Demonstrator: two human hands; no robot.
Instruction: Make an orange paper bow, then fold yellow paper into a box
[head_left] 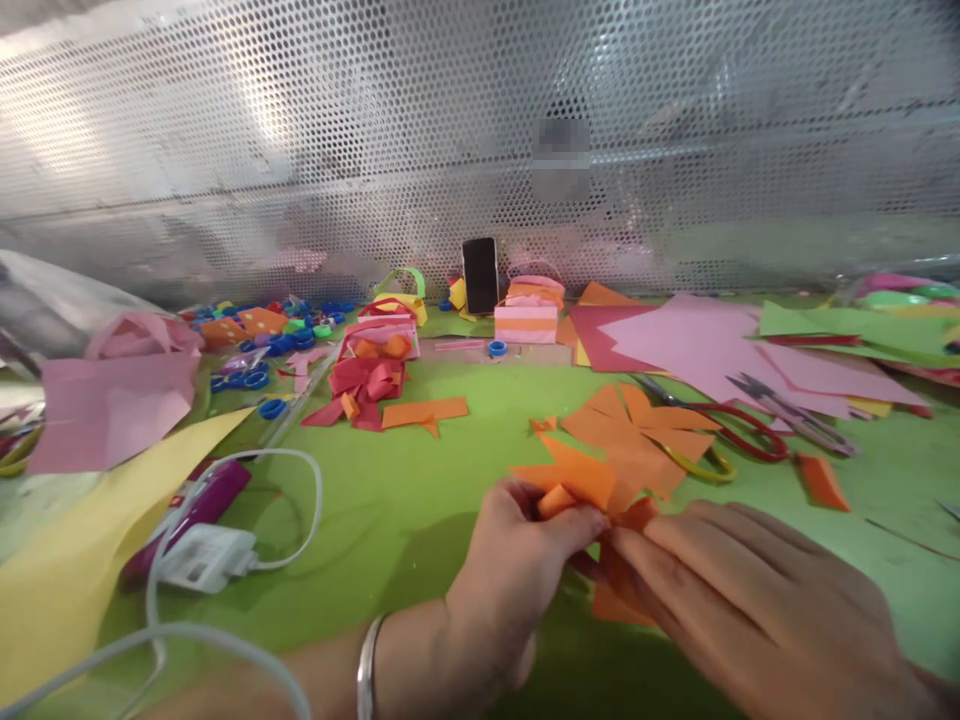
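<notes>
Lower middle of frame, left hand [510, 572] and right hand [765, 585] are both pinched onto some folded orange paper [583, 472], pretty snug.

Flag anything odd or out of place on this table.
White plastic charger plug with looped white cable lies on the green tabletop, beside a yellow paper sheet; electrical gear seems odd among papercraft.

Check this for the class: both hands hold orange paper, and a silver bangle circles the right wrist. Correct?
Wrong side: the head view shows the silver bangle on the left wrist. The left hand and right hand do hold orange paper.
</notes>
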